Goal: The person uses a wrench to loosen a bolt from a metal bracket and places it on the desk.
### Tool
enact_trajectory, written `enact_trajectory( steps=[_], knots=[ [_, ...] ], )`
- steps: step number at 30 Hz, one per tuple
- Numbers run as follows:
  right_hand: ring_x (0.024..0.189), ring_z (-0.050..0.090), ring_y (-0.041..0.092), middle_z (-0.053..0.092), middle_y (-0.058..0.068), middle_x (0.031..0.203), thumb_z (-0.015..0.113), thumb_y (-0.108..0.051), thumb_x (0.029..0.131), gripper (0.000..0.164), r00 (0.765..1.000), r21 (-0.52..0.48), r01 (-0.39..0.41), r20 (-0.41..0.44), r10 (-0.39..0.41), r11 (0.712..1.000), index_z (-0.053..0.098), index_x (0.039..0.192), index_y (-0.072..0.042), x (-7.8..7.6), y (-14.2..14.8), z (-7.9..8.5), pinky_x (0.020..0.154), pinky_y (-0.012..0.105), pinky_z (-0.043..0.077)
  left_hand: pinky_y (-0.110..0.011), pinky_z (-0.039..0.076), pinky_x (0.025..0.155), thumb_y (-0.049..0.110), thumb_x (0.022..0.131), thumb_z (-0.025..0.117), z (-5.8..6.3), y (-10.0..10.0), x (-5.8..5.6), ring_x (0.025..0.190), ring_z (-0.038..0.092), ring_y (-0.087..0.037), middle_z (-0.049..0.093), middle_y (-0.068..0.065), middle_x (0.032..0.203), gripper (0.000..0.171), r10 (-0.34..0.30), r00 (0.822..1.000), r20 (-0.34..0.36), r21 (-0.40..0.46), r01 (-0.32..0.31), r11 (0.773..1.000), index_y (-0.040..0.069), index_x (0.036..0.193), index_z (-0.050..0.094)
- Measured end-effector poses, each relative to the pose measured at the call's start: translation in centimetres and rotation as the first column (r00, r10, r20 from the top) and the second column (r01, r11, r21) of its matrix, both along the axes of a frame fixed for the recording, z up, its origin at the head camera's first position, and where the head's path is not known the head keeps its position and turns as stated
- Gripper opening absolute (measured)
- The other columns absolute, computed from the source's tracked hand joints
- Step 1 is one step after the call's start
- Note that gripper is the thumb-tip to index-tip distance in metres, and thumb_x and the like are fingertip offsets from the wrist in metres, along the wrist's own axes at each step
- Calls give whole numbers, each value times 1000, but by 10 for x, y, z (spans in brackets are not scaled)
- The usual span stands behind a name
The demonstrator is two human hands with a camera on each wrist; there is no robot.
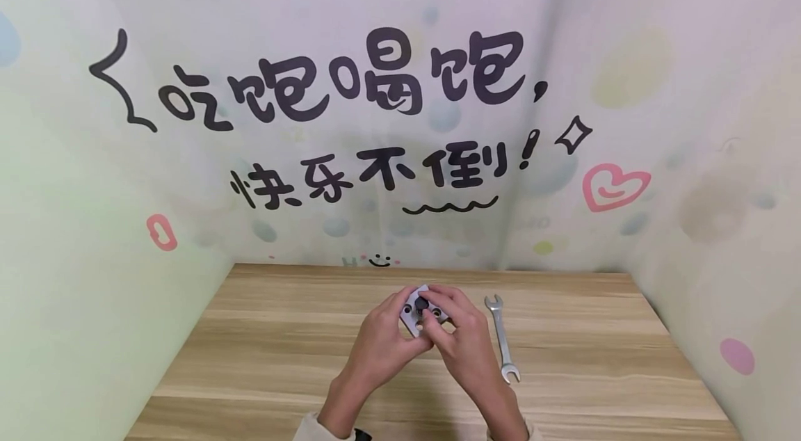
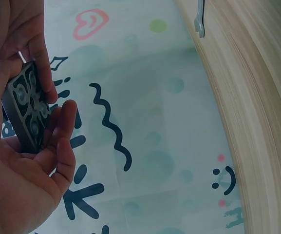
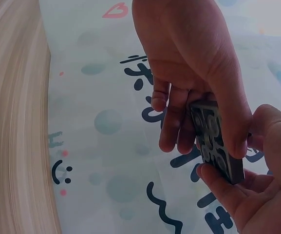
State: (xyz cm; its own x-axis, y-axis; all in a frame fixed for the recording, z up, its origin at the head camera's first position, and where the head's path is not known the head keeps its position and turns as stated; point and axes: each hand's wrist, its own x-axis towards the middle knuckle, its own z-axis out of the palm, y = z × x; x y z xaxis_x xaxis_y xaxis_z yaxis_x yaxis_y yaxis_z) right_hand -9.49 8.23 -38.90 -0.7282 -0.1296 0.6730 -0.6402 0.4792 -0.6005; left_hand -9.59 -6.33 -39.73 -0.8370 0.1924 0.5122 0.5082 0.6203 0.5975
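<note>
A square grey metal plate (image 1: 409,323) with round holes is held up between both hands. Its underside (image 2: 26,107), patterned with recesses, faces the left wrist camera. My left hand (image 1: 378,337) grips the plate by its edges, fingers behind the far side and thumb at the near corner. At the plate's middle stands a black round-headed part (image 1: 422,303), like a knob or bolt head. My right hand (image 1: 466,333) pinches this part between thumb and index finger. The right hand's other fingers lie along the plate's right side.
A silver double open-ended wrench (image 1: 503,340) lies on the wood-grain table (image 1: 281,357), just right of the right hand. Behind the table hangs a pale printed cloth wall (image 1: 350,232), and similar walls stand at both sides.
</note>
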Motion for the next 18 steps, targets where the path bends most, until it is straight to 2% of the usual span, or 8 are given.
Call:
enact_trajectory(
  steps=[4,7,11,18],
  knots=[
    [96,58,12,58,3,111,59,-9,83,29,999,-7,-21,36,22,1000,62,112,-10,0,1,1,70,25,51,-26,47,73,32,68,72,0,-1,0,88,54,-5,58,7,107,58,-8,1000,13,-4,8,1000,19,121,51],
    [94,58,12,58,3,110,61,-18,85,34,993,-39,-30,115,35,999,56,117,-8,1,0,1,71,25,51,-27,47,74,35,69,72,0,-1,0,90,55,-6,58,6,108,59,-9,1000,20,-12,10,1000,18,121,51],
    [89,59,10,59,-1,104,66,-30,81,41,984,-76,-2,175,16,997,52,114,-11,3,-2,3,69,26,50,-28,47,75,37,67,75,0,0,-1,91,55,-6,58,7,106,61,-1,1000,11,-17,1,1000,17,120,52],
    [86,59,8,61,0,104,70,-21,77,20,995,-38,72,67,-70,997,58,92,-14,3,-4,3,64,23,50,-29,47,77,45,72,69,0,1,-1,95,55,-8,57,6,111,60,-31,998,46,-12,31,999,20,123,49]
  ],
)
